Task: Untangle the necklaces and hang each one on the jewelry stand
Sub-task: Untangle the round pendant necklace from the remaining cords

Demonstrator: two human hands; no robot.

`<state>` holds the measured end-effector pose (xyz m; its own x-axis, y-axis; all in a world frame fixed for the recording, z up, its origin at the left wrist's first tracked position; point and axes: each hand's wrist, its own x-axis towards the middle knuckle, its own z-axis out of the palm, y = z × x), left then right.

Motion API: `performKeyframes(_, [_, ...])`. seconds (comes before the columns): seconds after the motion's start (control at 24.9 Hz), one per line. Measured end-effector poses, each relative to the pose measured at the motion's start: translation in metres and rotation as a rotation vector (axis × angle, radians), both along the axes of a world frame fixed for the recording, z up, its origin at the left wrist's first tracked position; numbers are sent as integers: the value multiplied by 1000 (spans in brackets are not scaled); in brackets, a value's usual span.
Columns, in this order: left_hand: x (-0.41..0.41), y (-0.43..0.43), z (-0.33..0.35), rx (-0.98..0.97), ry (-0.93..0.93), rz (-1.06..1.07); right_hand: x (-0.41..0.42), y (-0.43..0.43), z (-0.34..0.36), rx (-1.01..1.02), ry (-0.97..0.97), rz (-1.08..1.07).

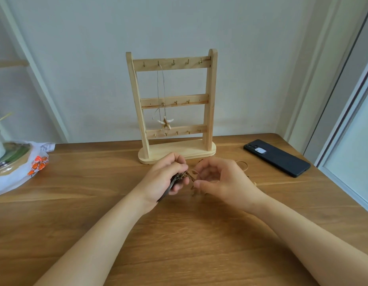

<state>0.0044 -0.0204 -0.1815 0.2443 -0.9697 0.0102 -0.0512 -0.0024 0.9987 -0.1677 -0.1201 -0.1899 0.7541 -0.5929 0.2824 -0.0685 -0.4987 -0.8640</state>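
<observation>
- jewelry stand (211, 100): pale wood
- starfish pendant (165, 123): white, tan
- cord (191, 176): brown
- phone (276, 157) at 3 o'clock: black
- bag (37, 165) at 9 o'clock: white, orange print, maybe flowers

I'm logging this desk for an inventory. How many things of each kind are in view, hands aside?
Jewelry stand: 1
Starfish necklace, hung: 1
Cord tangle: 1 (strands uncountable)
Phone: 1
Plastic bag: 1
Total: 5

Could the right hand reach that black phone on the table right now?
Probably yes: the phone lies to the right of the right hand, with only a thin cord loop between.
</observation>
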Motion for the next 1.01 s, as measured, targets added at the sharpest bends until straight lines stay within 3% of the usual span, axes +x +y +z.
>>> performKeyframes(0.28, [1,1,-2,81,-47,-31,-3,-6,2,236,-89,-19])
performKeyframes(0.6, [2,2,0,135,-118,13,-5,-14,2,246,-122,-143])
performKeyframes(0.8, [1,1,3,161,-94,36,-8,-12,2,-200,-49,-297])
performKeyframes(1.01, [1,1,1,191,-81,14,-4,3,0,-334,-61,-63])
